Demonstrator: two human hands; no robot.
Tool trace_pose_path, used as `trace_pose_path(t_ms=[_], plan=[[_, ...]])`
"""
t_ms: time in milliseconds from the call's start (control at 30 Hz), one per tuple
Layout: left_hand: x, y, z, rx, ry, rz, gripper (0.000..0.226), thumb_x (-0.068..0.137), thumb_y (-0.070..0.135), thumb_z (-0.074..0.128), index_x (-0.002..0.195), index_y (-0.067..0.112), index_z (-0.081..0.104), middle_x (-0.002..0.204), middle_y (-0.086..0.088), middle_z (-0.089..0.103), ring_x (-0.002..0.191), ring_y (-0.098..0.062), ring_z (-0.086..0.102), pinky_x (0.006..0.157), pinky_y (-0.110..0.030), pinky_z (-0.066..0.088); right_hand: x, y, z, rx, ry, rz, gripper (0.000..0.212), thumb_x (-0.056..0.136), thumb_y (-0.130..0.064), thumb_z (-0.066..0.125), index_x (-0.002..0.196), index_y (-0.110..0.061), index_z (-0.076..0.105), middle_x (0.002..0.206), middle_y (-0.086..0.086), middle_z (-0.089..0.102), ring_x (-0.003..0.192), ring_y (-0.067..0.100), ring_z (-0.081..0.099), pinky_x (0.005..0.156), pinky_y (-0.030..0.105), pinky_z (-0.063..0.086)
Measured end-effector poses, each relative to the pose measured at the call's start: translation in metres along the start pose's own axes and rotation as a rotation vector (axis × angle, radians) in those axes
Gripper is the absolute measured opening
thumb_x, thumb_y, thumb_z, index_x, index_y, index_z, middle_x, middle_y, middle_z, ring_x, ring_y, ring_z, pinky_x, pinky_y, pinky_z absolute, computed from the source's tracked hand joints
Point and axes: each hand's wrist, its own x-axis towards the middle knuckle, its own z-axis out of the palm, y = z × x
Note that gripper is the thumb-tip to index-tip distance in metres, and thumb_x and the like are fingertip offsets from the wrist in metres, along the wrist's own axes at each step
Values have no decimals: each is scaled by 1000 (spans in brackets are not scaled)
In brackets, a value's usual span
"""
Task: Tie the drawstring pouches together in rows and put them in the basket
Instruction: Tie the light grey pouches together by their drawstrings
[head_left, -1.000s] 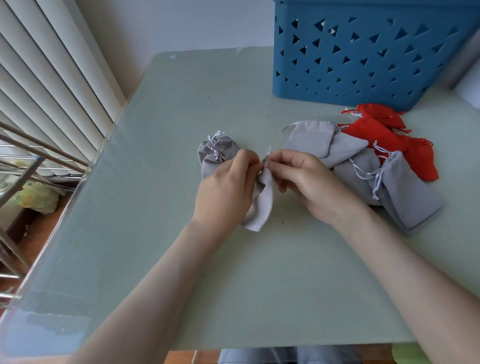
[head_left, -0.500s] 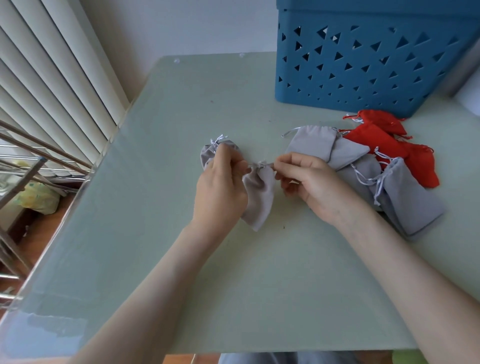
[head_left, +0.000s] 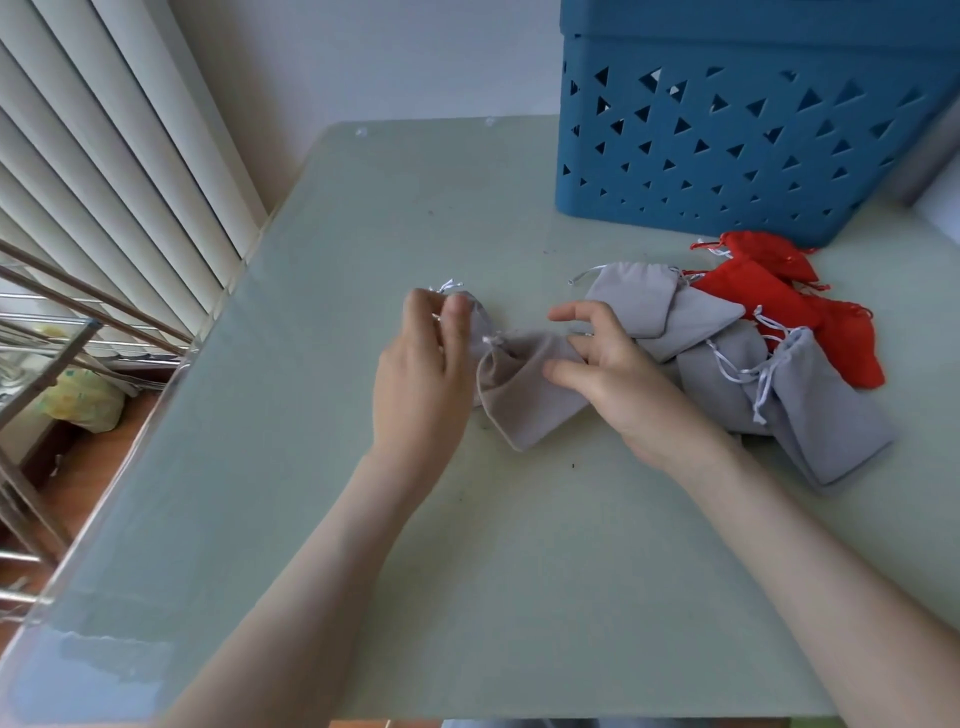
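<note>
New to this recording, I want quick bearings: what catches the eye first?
The big blue basket at the far right of the table, with bright red pouches just before it. At the middle, the left hand and right hand meet over two grey pouches; more grey pouches are heaped to the right.

Pale green glass-topped table — white vertical blinds left, plain wall behind.

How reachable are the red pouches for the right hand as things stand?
Probably yes: the right hand is open on a grey pouch; red pouches lie past the grey pile, tops uncovered.
</note>
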Motion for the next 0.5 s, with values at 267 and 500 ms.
trace_pose_path(t_ms=[267, 500], plan=[[4, -9, -8, 174, -104, -268, 50, 100, 48, 12, 114, 7, 37, 75, 7, 34, 70, -30, 36, 65, -35, 23, 1, 12, 13, -262, -115, -206, 23, 96, -7, 49, 93, -22, 31, 56, -14, 37, 55, 5, 29, 56, 20, 27], [3, -1, -11, -54, -65, -315, 42, 95, 54, 8, 98, 16, 27, 74, 4, 43, 79, -35, 50, 68, -38, 34, -1, 3, 16, -94, -197, -348, 33, 92, -2, 45, 98, -31, 61, 98, 0, 65, 87, 27, 55, 79, 24, 36]])
